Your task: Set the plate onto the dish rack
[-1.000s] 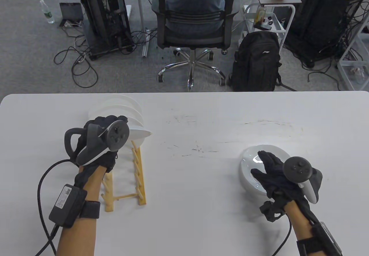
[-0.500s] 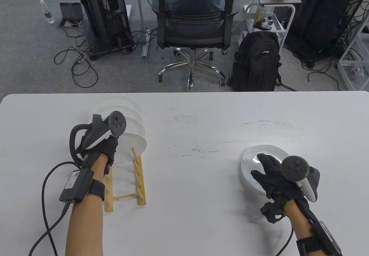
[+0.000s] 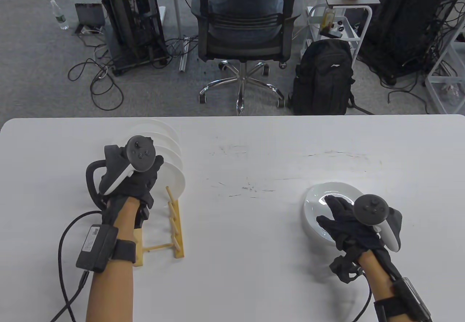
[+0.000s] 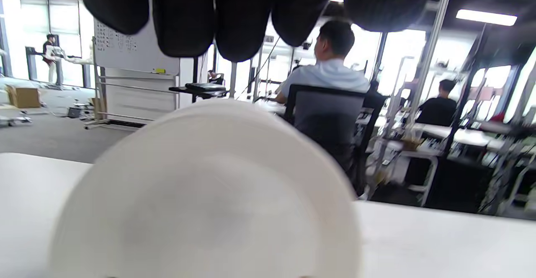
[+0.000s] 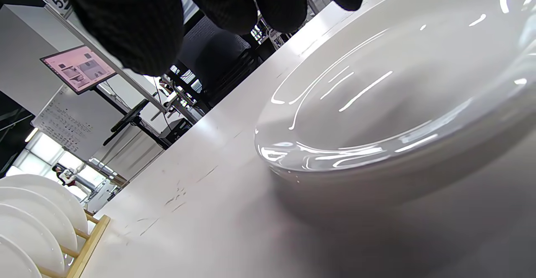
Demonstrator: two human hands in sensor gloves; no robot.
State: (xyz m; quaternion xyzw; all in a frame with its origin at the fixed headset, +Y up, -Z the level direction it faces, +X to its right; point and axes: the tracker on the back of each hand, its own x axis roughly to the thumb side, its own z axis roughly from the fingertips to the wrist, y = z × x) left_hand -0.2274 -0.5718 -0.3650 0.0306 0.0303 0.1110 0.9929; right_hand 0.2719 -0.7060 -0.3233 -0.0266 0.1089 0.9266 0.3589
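Observation:
A wooden dish rack point(image 3: 176, 227) stands at the table's left with several white plates point(image 3: 170, 144) upright in it. The nearest plate point(image 3: 175, 182) stands upright in a slot. My left hand point(image 3: 154, 169) is just behind and over its rim. In the left wrist view the fingers point(image 4: 184, 18) hang clear above this plate point(image 4: 209, 194), holding nothing. At the right, a glossy white deep plate point(image 3: 316, 198) lies on the table. My right hand point(image 3: 338, 209) hovers spread over it; its fingers point(image 5: 125, 27) hang above the plate point(image 5: 377, 102).
The white table point(image 3: 247, 227) reaches to a far edge, with an office chair point(image 3: 241, 28) and a black backpack point(image 3: 323, 75) beyond it. A cable point(image 3: 61, 235) trails from my left wrist. The rack and its plates point(image 5: 33, 223) show in the right wrist view's lower left.
My left hand turned the plate it held from nearly flat to upright, lowered it into the rack and let go. My right hand stayed over the right plate.

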